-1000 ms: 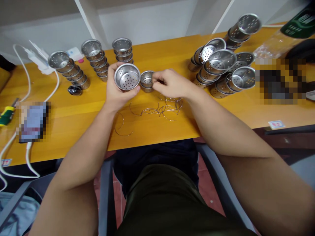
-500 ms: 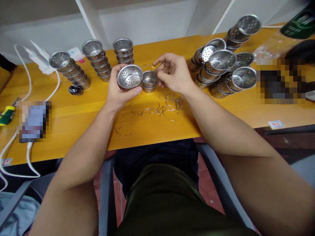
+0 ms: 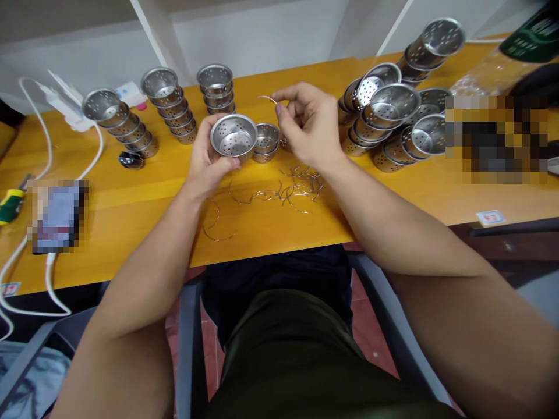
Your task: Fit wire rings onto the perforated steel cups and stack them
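My left hand [image 3: 207,152] is closed around the side of a perforated metal cup [image 3: 234,137], its open mouth tilted toward me. Between thumb and forefinger my right hand [image 3: 311,121] pinches a thin curved wire [image 3: 267,98], which points left above the cup's height in the picture. Just right of the held cup, a short stack of similar perforated cups [image 3: 265,139] stands on the table, partly hidden by it. A loose heap of curved wires [image 3: 301,185] lies on the wood below my right hand.
Stacks of perforated cups stand at the left [image 3: 164,96] and right [image 3: 390,107] of the yellow wooden table [image 3: 144,233]. A phone [image 3: 59,218] on a white cable and a screwdriver [image 3: 12,203] lie far left. A plastic bottle [image 3: 493,70] is at the right back.
My right hand has risen slightly away from the small stack, and the wire in its pinch now shows more clearly. The held cup has shifted slightly right.
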### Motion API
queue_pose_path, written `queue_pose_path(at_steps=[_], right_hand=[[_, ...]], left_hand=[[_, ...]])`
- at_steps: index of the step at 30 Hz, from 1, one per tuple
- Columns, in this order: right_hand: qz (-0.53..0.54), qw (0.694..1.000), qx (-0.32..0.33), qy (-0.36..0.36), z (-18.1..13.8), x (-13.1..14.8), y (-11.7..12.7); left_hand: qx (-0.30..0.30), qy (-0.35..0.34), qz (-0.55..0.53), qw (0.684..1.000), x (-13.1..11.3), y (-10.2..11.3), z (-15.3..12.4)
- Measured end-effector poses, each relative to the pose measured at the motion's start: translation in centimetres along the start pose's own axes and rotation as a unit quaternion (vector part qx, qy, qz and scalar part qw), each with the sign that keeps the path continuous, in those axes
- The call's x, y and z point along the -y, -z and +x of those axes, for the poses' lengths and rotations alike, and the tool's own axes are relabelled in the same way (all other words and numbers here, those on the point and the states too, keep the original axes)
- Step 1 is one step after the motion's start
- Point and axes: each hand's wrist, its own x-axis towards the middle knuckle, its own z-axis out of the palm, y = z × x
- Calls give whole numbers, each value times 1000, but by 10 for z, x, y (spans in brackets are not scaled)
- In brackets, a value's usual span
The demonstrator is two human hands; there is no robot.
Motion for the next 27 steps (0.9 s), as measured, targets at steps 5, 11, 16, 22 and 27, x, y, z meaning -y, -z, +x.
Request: queue_pose_path(at_steps=[5,11,16,22,27], right_hand=[[42,999,4,34,-10,11,-4],[62,996,32,50,-19,14,-17],[180,976,-61,105,-12,1,-44],[173,978,-63,96,-5,-1,-37],[137,984,-31,106,-1,-4,-23]], left_hand=[[33,17,70,997,-7,-12,-4],[50,78,72,993,-15,-19,-9],[94,-32,42,994,15,-13,-7],[56,-84,93,991,26,-14,-4],[34,-81,106,990,27,-13,-7]])
